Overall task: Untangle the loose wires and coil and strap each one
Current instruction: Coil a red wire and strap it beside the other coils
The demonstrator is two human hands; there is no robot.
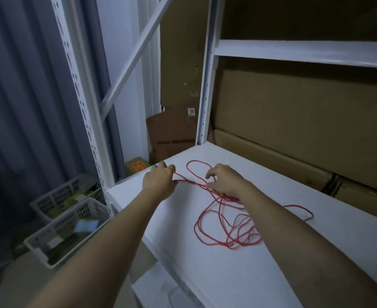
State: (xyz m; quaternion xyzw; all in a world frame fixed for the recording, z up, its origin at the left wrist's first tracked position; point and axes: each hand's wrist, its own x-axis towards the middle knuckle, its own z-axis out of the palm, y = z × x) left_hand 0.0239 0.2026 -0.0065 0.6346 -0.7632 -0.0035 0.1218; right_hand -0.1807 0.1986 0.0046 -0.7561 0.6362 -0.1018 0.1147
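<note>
Head view, nearest: two bare forearms reach forward over the front edge of a white shelf (272,252).
Wire, near part: a thin red wire (223,221) lies on the shelf in a loose pile of overlapping loops between the forearms, one strand trailing off to the right.
Wire, far part: a few strands run up and left from the pile, and one open loop lies beyond the hands.
Right hand (225,180): fingers curled, tips pinching the strands where they leave the pile.
Left hand (160,180): fingers clenched round the same strands just left of the right hand, so they run straight between the two.
Handling: judged light, limp and springy; it should slide easily and snag on its own crossings.
Where to hold: probably near a free end, feeding length through the fingers; no end is clearly visible.
Beyond: cardboard boxes (305,121) stand at the back of the shelf.
Left, on the floor: plastic baskets (65,218).
</note>
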